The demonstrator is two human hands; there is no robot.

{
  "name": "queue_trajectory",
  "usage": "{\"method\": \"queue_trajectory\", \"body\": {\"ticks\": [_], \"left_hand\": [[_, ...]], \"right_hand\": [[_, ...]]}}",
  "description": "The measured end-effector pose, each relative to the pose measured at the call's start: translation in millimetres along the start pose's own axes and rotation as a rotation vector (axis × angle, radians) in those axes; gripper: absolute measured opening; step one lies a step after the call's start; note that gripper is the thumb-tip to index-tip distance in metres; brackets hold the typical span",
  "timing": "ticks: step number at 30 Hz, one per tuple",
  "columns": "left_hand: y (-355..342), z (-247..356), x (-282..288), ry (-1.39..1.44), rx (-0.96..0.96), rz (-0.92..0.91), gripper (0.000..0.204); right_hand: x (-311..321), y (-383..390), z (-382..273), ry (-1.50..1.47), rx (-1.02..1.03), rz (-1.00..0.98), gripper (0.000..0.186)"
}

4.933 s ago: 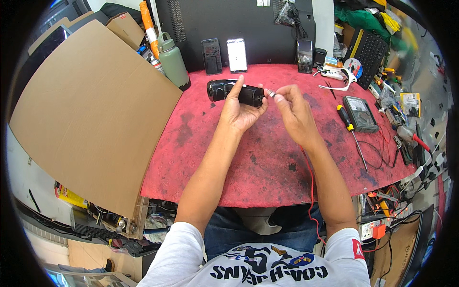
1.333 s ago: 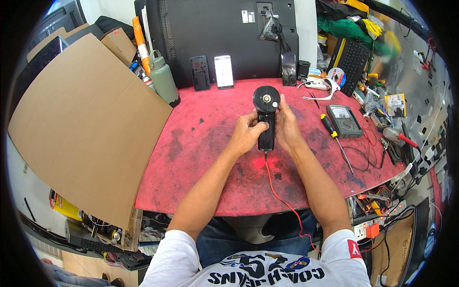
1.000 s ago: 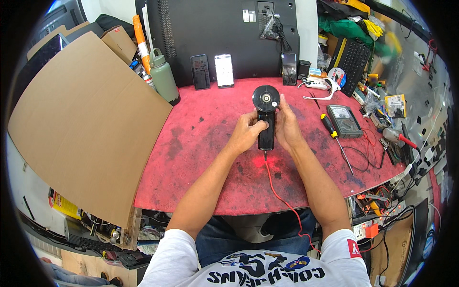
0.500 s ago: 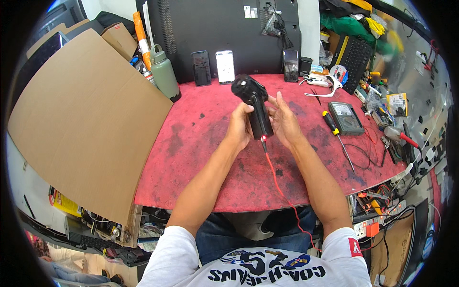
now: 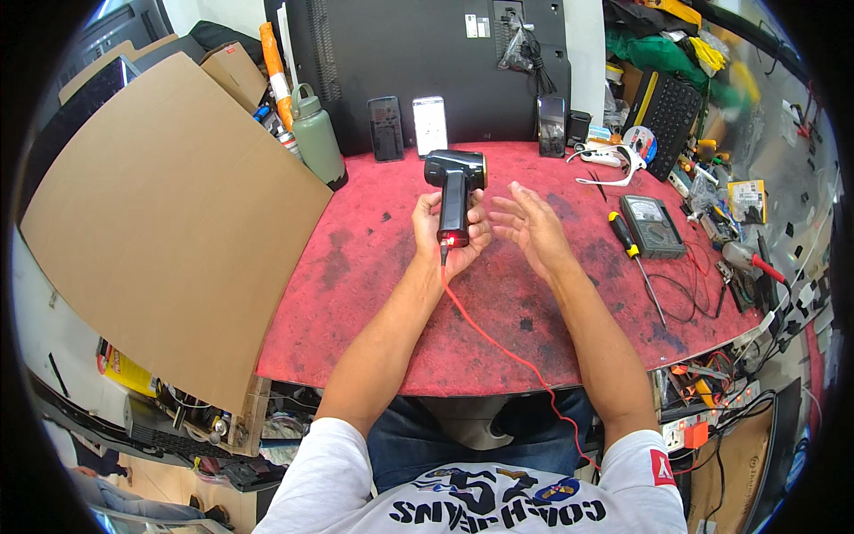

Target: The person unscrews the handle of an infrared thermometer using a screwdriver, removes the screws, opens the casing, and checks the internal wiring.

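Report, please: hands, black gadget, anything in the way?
Left hand gripping black gadget, red light on at its base. Right hand open beside it, holding nothing. Red cable trailing toward lap.

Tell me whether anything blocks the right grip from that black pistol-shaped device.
Only the left grip: its fingers wrap the handle on the side facing the right grip. Nothing visible blocks the upper part of the device.
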State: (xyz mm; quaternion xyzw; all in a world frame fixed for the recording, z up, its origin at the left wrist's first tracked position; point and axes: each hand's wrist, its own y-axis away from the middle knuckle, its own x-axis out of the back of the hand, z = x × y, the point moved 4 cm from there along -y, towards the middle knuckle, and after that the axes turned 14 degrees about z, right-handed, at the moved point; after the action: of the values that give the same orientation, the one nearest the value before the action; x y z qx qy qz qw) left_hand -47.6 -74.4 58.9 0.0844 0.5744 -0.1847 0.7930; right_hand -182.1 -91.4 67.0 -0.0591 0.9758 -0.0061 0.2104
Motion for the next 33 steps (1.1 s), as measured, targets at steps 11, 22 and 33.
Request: {"method": "queue_trajectory", "body": {"ticks": [11, 22, 33], "left_hand": [[-0.7, -42.5, -3.8, -0.118, 0.377, 0.021, 0.065], [-2.2, -22.5, -7.9, -0.642, 0.048, 0.209, 0.059], [-2.7, -27.3, -6.8, -0.852, -0.156, 0.359, 0.057]], "right_hand": [[3.9, -1.6, -9.6, -0.247, -0.097, -0.173, 0.050], [-14.2, 16.2, -21.2, 0.164, 0.530, -0.073, 0.101], [7.6, 32.7, -61.2, 0.563, 1.080, 0.423, 0.070]]}}
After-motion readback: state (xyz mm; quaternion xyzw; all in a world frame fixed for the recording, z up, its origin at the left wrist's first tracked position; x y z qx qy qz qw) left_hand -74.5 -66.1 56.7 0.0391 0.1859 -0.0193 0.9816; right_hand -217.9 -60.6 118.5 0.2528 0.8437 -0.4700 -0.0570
